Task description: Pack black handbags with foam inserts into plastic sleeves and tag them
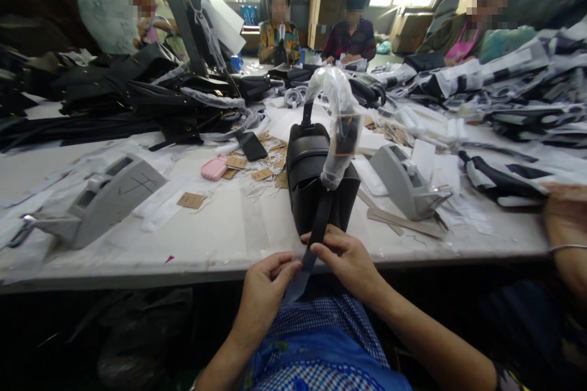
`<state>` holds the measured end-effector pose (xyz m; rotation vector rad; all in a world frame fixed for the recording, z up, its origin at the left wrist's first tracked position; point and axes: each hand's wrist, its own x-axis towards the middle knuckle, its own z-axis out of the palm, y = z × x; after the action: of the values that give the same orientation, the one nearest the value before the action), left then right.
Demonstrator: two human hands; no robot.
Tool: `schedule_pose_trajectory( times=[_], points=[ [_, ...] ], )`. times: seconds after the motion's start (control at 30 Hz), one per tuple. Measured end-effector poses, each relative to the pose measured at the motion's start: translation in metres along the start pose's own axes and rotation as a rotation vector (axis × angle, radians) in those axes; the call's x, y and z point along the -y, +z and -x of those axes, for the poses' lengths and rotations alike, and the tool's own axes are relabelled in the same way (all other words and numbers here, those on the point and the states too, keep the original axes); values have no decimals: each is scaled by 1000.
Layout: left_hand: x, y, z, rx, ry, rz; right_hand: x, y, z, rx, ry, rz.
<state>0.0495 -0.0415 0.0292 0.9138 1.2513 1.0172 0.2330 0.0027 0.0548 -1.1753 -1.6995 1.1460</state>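
A black handbag [308,162] stands upright near the front edge of the table. Its strap [322,214] comes down over the bag's near side towards me, and clear plastic wrap [333,95] covers the raised part. My right hand [343,256] pinches the lower strap between thumb and fingers. Just below, my left hand [271,287] is closed on a translucent plastic strip [298,284] that lies against the strap's end. A brown tag [347,134] shows at the wrapped part of the strap.
Grey tape dispensers [103,195] [406,182] stand on both sides. Paper tags [263,174], a phone [252,145] and a pink case [214,168] lie left of the bag. Black bags [123,85] are piled behind. A co-worker's hand [566,220] is at the right edge.
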Motion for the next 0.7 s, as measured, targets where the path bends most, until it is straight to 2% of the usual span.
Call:
schedule_pose_trajectory(
  times=[0.17, 0.33, 0.6, 0.7],
  points=[
    [-8, 26, -23, -20, 58, 108, -4, -19, 2, -106, 33, 43],
    [-27, 47, -50, -78, 232, 99, -1, -27, -10, -160, 80, 0],
    [-36, 53, -65, -276, 479, -194, 2, -21, -35, -182, 204, -128],
    [-34, 54, -62, -288, 548, -240, 0, -18, -37, -234, 225, -171]
  ],
)
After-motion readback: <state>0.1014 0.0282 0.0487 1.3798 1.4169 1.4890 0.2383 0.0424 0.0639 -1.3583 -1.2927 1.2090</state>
